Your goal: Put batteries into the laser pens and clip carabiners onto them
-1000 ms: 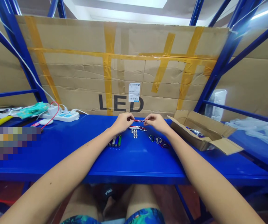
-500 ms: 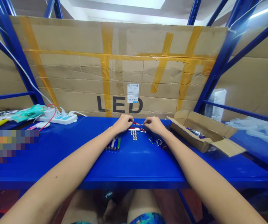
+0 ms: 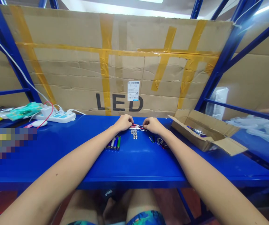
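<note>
My left hand (image 3: pixel 124 122) is closed, its fingers pinching the left end of a slim red pen (image 3: pixel 135 125). Facing it, my right hand (image 3: pixel 152 125) is closed too, fingertips at the pen's right end on a thin piece too small to make out. Just below the pinch lie more red and silver pens (image 3: pixel 134 127) side by side. Nearer me are several small round silver pieces (image 3: pixel 134 134) in short rows. Beside my left forearm stand in line several blue, silver and green tubes (image 3: pixel 115 142). By my right wrist lie coloured carabiner clips (image 3: pixel 159 141), partly covered by the forearm.
An open cardboard box (image 3: pixel 200 134) with metallic items inside stands at the right. A white power strip (image 3: pixel 59 117) with plugs and cables sits at the back left, near a teal packet (image 3: pixel 24 111). A large cardboard sheet (image 3: pixel 78 72) closes off the table's back.
My right hand has moved slightly left and down, bringing its fingertips closer to the red pen's end. The left hand keeps its pinch. The view has tilted down a little.
</note>
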A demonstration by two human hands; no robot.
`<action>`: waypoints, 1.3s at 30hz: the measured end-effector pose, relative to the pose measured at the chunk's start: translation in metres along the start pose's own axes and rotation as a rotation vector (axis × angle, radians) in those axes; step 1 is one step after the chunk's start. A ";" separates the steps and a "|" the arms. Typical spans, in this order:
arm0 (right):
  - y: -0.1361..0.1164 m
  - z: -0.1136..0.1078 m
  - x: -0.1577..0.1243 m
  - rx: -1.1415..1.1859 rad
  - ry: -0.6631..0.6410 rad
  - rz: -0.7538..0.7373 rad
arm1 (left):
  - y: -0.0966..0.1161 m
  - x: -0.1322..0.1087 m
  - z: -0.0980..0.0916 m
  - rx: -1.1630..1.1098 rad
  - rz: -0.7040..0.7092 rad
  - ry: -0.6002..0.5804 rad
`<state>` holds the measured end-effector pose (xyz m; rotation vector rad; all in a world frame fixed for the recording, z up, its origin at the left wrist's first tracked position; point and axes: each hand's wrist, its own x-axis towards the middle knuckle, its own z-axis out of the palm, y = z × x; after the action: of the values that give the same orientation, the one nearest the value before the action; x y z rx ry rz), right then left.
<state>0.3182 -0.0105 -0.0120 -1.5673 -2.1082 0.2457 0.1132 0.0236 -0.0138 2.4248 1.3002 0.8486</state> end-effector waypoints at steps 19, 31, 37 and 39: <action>-0.004 0.000 -0.004 -0.026 -0.064 -0.013 | 0.008 -0.004 -0.004 -0.041 -0.041 -0.140; -0.006 -0.005 -0.004 0.003 -0.036 0.013 | 0.005 -0.003 -0.005 -0.031 0.038 -0.142; -0.010 -0.012 -0.012 0.086 0.064 -0.046 | 0.015 -0.013 -0.042 0.038 0.117 -0.199; -0.018 -0.014 -0.019 0.115 0.063 -0.100 | 0.017 -0.021 -0.058 0.071 0.104 -0.347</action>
<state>0.3138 -0.0360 0.0028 -1.3822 -2.0783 0.2745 0.0803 -0.0060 0.0326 2.5665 1.0976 0.3835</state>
